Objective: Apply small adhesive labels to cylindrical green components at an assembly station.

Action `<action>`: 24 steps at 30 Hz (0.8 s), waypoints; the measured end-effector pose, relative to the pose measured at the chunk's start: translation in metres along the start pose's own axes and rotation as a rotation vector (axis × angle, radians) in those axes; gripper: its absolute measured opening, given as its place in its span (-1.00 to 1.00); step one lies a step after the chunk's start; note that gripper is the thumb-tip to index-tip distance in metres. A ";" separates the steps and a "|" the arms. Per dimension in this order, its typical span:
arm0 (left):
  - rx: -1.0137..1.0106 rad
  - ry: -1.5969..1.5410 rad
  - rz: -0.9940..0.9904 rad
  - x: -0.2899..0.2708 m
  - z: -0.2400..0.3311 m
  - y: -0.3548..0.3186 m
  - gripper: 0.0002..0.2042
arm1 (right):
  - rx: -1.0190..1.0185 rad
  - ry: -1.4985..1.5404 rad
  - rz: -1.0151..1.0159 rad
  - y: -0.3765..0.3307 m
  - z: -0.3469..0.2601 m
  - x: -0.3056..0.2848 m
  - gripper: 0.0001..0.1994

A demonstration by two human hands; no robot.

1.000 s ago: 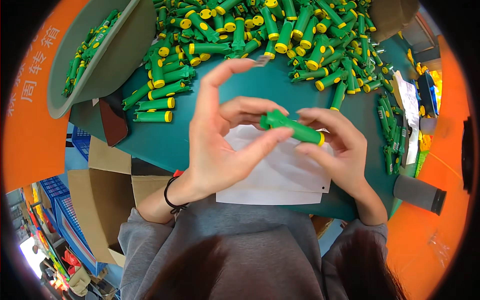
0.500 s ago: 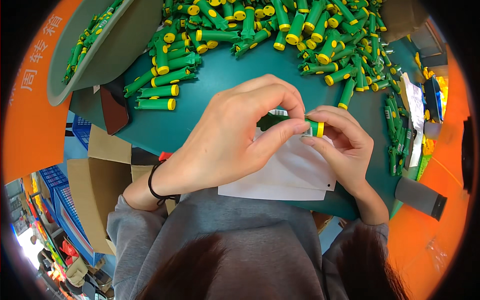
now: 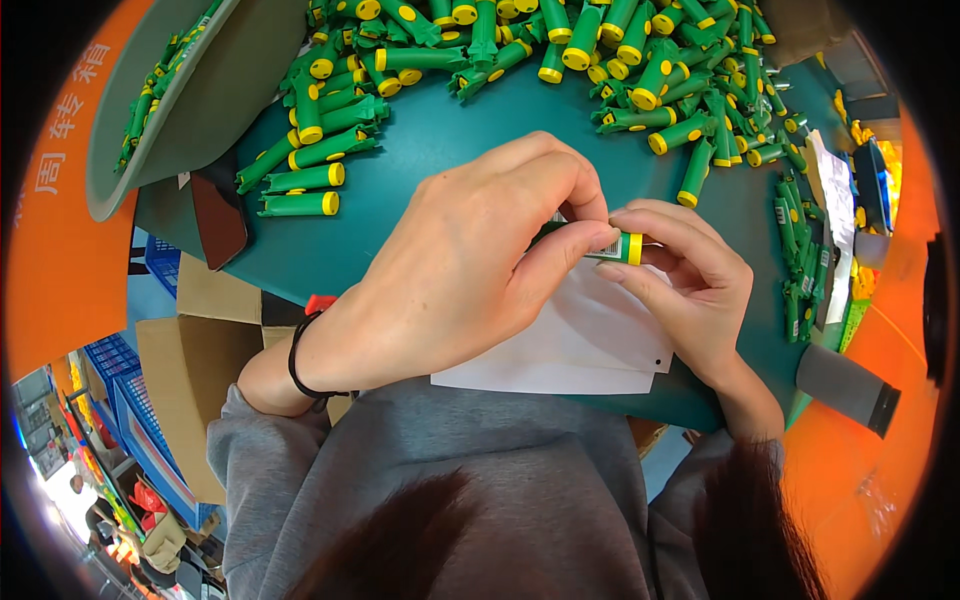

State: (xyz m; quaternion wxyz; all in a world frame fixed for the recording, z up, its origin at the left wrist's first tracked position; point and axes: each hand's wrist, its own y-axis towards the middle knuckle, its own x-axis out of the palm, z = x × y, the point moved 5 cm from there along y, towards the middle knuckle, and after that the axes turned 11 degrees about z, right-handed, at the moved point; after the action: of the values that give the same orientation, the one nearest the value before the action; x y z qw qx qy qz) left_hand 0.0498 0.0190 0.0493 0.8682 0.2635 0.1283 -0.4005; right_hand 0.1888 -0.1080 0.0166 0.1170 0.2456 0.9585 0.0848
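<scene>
My left hand (image 3: 470, 250), spread a second ago, now pinches the green tube (image 3: 624, 248) with my right hand (image 3: 695, 275) above the white paper (image 3: 560, 345); the tube's long axis lies sideways, yellow end (image 3: 635, 249) pointing right.

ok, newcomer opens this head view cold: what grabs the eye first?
Probably the big heap of green tubes with yellow ends, spread over the far side of the teal table. Then, at centre, the person's left grip and right grip on one green tube above white paper. Third, the grey-green tub at upper left, with more green pieces inside.
</scene>
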 end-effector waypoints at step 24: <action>-0.051 0.461 0.956 -0.200 -0.029 0.013 -0.59 | -0.192 -0.685 -0.041 0.019 0.007 -0.008 -0.66</action>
State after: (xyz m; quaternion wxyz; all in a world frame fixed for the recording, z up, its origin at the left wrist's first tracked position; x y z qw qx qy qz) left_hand -0.0701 0.1679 0.1162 0.9092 0.3527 0.1913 0.1115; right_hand 0.2063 -0.0949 0.0161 0.4557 0.2283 0.8561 0.0848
